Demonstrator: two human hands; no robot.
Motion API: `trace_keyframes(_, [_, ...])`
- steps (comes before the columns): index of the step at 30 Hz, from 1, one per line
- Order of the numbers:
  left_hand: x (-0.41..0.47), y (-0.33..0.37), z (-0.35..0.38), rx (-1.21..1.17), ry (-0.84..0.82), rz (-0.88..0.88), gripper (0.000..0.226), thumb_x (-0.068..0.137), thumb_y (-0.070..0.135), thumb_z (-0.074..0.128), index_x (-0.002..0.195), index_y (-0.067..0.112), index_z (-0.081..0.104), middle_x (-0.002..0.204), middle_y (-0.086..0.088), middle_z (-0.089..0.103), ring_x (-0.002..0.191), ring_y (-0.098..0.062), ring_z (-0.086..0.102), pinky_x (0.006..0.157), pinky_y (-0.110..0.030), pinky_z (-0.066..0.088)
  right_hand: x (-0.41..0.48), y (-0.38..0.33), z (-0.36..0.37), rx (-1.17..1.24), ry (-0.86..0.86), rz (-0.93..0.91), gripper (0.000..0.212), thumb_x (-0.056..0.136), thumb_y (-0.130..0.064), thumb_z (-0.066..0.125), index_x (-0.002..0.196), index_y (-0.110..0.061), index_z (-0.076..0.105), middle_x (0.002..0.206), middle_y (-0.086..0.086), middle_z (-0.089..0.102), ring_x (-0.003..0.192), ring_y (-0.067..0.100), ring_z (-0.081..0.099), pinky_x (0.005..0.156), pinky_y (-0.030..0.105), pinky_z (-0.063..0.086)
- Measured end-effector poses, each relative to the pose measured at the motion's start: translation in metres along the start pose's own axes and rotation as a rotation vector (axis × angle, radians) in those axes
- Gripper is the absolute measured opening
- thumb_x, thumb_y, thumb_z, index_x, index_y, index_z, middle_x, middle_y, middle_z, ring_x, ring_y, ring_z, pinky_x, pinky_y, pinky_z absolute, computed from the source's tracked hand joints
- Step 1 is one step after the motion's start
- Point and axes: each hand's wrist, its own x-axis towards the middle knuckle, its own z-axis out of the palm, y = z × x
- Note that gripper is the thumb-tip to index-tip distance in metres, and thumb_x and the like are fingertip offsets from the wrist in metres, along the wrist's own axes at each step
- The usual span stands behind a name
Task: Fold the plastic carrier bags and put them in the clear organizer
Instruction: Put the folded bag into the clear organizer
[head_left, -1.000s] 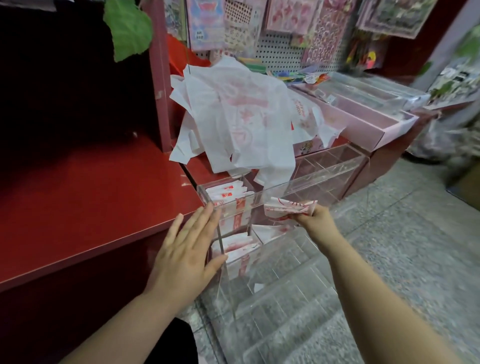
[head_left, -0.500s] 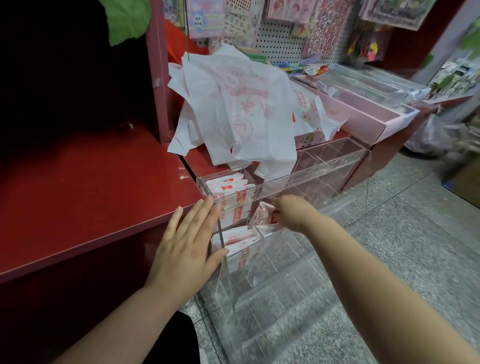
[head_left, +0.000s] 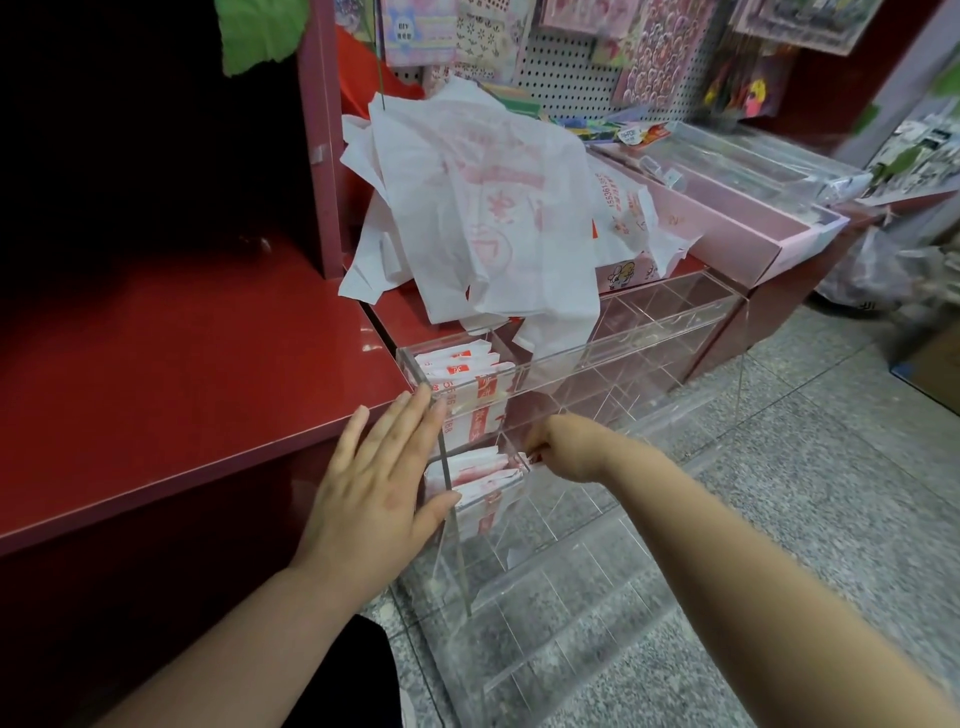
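Left hand (head_left: 374, 488) flat on one organizer (head_left: 655, 329); right hand (head_left: 571, 447) seemingly pinches one bag (head_left: 535, 458).

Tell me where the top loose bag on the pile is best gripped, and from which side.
Probably pinch the top bag at its lower edge, which droops off the red counter over the clear organizer. Come from the front, reaching under the hanging flap: the bag lies crumpled and slack, so that free edge seems to offer the cleanest pinch.
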Motion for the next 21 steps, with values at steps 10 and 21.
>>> trace_keyframes(10, [0.001,0.002,-0.009,-0.013,-0.105,-0.017,0.067,0.096,0.053,0.007,0.137,0.006,0.03,0.14,-0.006,0.033,0.127,-0.017,0.031,0.112,-0.032,0.003,-0.034,0.006,-0.019,0.215,0.426,0.018,0.035,0.083,0.003,0.043,0.107,-0.008,0.066,0.11,0.006,0.067,0.105,0.022,0.059,0.09,0.032,0.046])
trace_keyframes(21, [-0.001,-0.058,-0.082,-0.037,-0.015,-0.259,0.056,0.094,0.049,0.03,0.14,0.019,0.039,0.146,-0.001,0.038,0.137,-0.014,0.028,0.111,-0.025,0.004,-0.028,-0.049,-0.063,0.121,0.868,-0.054,0.066,0.08,-0.03,0.069,0.134,-0.003,0.041,0.138,0.014,0.04,0.129,0.028,0.033,0.106,0.032,0.023])
